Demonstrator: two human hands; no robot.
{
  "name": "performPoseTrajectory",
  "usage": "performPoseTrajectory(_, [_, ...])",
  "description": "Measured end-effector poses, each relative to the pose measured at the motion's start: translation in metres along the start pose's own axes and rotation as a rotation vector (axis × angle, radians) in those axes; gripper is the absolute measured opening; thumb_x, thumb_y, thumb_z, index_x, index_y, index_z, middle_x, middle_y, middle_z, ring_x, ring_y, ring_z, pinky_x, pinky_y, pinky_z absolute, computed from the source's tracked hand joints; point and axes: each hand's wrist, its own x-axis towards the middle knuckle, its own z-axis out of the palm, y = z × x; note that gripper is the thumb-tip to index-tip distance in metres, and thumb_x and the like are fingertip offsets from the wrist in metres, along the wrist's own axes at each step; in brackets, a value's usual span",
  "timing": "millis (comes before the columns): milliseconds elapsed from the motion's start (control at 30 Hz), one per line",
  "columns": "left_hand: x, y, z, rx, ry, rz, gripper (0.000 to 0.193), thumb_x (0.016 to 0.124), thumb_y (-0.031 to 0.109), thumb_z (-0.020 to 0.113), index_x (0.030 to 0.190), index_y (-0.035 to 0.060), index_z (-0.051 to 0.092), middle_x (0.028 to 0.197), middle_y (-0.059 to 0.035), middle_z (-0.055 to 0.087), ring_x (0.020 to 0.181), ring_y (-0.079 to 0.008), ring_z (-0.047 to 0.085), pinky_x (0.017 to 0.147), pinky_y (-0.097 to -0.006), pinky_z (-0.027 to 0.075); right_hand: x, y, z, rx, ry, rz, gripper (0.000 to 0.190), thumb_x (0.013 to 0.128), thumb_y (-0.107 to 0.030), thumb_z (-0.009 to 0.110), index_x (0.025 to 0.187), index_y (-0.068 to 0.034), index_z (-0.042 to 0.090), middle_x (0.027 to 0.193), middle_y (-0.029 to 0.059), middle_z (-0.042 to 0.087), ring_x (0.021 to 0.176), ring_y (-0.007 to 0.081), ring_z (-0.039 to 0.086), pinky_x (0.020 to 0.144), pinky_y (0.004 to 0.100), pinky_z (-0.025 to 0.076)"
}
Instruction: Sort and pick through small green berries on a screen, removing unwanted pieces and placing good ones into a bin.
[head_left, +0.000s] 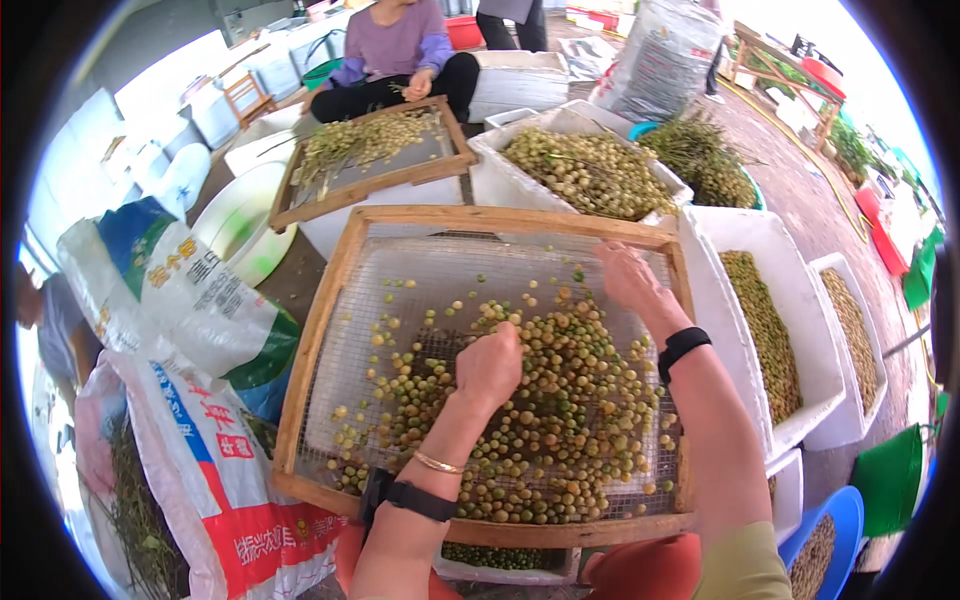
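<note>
A wood-framed wire mesh sieve (480, 529) lies in front of me. Loose round fruits (555, 375), green to yellowish brown, are spread over it, thickest in the middle and near side. My left hand (489, 364) is curled above the pile, its back toward me and its fingertips hidden. Toward the far right corner of the mesh is my right hand (634, 281), fingers pointing away and down; whether it holds anything is hidden. Black bands circle both wrists. Below the sieve's near edge, a white foam box (566, 571) holds small dark green fruits.
Opposite, a person (394, 45) sits at a second framed sieve (439, 169) with fruit stems. Foam boxes of fruit (487, 161) (821, 367) stand behind and right. Printed woven sacks (217, 450) crowd the left, near a pale basin (262, 259). A blue basin (844, 525) is at lower right.
</note>
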Motion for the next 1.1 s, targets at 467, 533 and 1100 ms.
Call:
performPoseTrajectory(467, [0.0, -0.003, -0.056, -1.026, -0.187, -0.454, 0.023, 0.096, 0.02, 0.041, 0.1, 0.0002, 0.052, 0.065, -0.0053, 0.057, 0.043, -0.0044, 0.043, 0.035, -0.019, 0.029, 0.006, 0.01, -0.008, 1.138, 0.108, 0.572, 0.021, 0.078, -0.014, 0.053, 0.085, 0.001, 0.064, 0.069, 0.0104, 0.063, 0.06, 0.0202, 0.057, 0.055, 0.033, 0.045])
performPoseTrajectory(533, [0.006, -0.024, -0.042, -1.338, -0.098, -0.441, 0.02, 0.096, 0.02, 0.041, 0.097, 0.003, 0.052, 0.065, -0.0047, 0.057, 0.045, -0.0028, 0.042, 0.034, -0.0178, 0.025, 0.006, 0.013, -0.006, 1.252, 0.013, 0.505, 0.019, 0.079, -0.012, 0.056, 0.088, 0.002, 0.062, 0.068, 0.0051, 0.057, 0.057, 0.0121, 0.051, 0.05, 0.0258, 0.041])
performPoseTrajectory(1100, [0.009, -0.057, -0.037, -1.64, 0.034, -0.605, 0.014, 0.093, 0.02, 0.047, 0.096, 0.0066, 0.051, 0.076, -0.0084, 0.059, 0.053, -0.0065, 0.046, 0.043, -0.0196, 0.034, 0.011, -0.099, -0.018, 0.501, -0.321, -0.089, 0.021, 0.074, -0.013, 0.061, 0.091, -0.002, 0.068, 0.076, 0.0115, 0.067, 0.067, 0.0194, 0.064, 0.063, 0.0329, 0.049])
